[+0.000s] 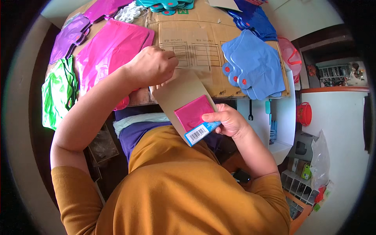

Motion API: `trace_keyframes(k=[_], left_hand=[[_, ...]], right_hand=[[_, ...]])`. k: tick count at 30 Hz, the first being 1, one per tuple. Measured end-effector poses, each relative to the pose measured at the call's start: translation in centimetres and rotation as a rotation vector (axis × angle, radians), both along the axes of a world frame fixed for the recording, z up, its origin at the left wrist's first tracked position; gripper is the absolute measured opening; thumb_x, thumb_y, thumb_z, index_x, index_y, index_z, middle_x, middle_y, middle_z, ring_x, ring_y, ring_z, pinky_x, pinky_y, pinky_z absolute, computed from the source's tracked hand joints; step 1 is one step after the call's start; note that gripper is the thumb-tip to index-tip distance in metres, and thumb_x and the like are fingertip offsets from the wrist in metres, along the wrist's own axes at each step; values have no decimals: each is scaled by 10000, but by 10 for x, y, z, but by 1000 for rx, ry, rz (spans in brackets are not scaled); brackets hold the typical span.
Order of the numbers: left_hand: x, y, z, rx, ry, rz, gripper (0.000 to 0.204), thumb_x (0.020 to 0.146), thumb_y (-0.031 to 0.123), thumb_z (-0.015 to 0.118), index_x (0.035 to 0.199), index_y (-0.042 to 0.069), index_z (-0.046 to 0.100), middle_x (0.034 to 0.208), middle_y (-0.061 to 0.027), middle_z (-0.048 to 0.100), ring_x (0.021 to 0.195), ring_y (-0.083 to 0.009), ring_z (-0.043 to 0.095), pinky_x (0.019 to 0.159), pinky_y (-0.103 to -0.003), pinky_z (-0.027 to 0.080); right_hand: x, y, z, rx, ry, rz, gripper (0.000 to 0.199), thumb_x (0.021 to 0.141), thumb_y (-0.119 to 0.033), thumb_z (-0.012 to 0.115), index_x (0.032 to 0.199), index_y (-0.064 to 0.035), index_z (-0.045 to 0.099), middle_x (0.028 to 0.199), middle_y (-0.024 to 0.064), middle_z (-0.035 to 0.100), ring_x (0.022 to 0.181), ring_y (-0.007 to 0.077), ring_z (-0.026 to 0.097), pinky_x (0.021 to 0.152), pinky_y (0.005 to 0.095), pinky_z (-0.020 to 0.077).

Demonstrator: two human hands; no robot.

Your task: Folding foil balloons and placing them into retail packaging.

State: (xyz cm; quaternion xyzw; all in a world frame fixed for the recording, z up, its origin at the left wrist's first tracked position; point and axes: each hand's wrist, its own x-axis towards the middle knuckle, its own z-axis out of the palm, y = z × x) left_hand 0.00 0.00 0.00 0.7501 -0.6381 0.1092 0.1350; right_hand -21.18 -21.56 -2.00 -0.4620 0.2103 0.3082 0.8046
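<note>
My right hand point(229, 119) grips a brown card point(172, 94) by its right edge, thumb on top. On the card lies a flat pink folded square point(194, 111). A blue-and-white barcode label point(197, 134) crosses the card's lower end. The card is tilted in front of my body, at the near edge of the cardboard-covered table. Over the card's upper end my left hand point(150, 66) is closed, its fingers curled and pressed together. Anything inside those fingers is hidden. Just left of it a large pink foil sheet point(111, 53) lies flat.
Flattened cardboard point(188, 31) covers the tabletop. Light blue foil pieces point(254, 64) with scalloped ends lie at right, dark blue ones point(254, 19) behind. Purple point(70, 35) and green foil point(58, 94) lie at left, the green hanging over the edge. A red basket point(304, 113) hangs farther right.
</note>
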Motion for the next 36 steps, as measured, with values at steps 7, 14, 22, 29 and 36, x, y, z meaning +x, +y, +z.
trace_keyframes(k=[7, 14, 22, 29, 36], left_hand=[[6, 7, 2, -152, 150, -106, 108, 771, 76, 692, 804, 8, 615, 931, -133, 649, 831, -318, 659, 729, -398, 551], [7, 9, 11, 142, 393, -106, 156, 744, 19, 697, 886, -21, 646, 1057, -175, 657, 954, -339, 655, 825, -409, 552], [8, 0, 0, -80, 186, -233, 72, 741, 55, 638, 784, 5, 608, 956, -142, 655, 807, -351, 658, 740, -415, 562], [1, 7, -6, -16, 316, -111, 143, 792, 106, 665, 872, -12, 665, 1158, -181, 662, 895, -340, 681, 811, -404, 565], [-15, 6, -4, -136, 137, -147, 123, 816, 99, 638, 866, -13, 655, 1089, -141, 672, 927, -309, 671, 837, -387, 556]], right_hand=[[-2, 9, 12, -61, -33, -137, 229, 840, -125, 743, 1031, -35, 652, 848, 22, 687, 629, 50, 609, 419, 165, 429], [-21, 24, 6, -120, -35, -229, 267, 821, -137, 761, 1040, -31, 648, 848, 27, 686, 634, 51, 609, 420, 171, 430], [-27, 14, 5, 33, 17, -206, 212, 845, -134, 733, 1015, -31, 660, 846, 40, 688, 576, 51, 585, 406, 161, 412], [-40, 28, 13, 109, -1, -269, 196, 850, -148, 736, 1005, -46, 672, 828, 35, 677, 562, 56, 575, 405, 170, 415], [-47, 36, 3, -148, -34, -350, 179, 854, -167, 738, 982, -53, 686, 818, 15, 678, 591, 56, 577, 423, 190, 418]])
